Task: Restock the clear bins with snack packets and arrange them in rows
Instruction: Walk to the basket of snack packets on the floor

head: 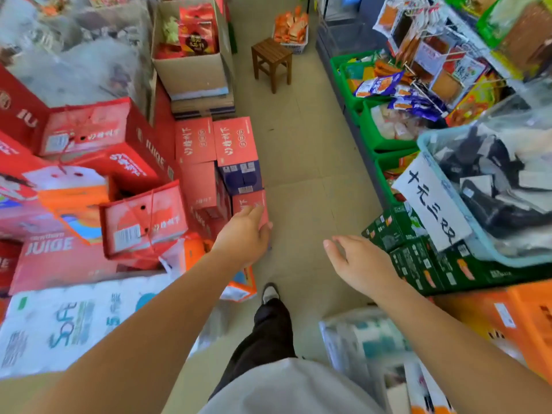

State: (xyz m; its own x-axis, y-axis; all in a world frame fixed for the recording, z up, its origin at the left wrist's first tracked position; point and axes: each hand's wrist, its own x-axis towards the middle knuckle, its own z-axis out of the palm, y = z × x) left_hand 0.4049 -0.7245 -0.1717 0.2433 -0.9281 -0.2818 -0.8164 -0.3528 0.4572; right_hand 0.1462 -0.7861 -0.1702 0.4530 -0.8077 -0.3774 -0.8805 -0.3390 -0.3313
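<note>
- At 9 o'clock, red boxes [98, 162] lie stacked.
- My left hand [245, 234], at 7 o'clock, rests with its fingers flat on a small red carton [249, 203] (thumb at its edge).
- At 12 o'clock, snack packets [291, 25] fill a white basket [295, 48].
- My right hand [358, 264], at 4 o'clock, is spread and empty, near green boxes [418, 264].
- The clear bin [422, 143] sits at 3 o'clock.

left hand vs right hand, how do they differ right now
The left hand rests on a red carton; the right hand touches nothing. The left hand lies against that carton, while the right hand hovers in the air beside green cartons. Both are bare, open, and carry nothing.
</note>
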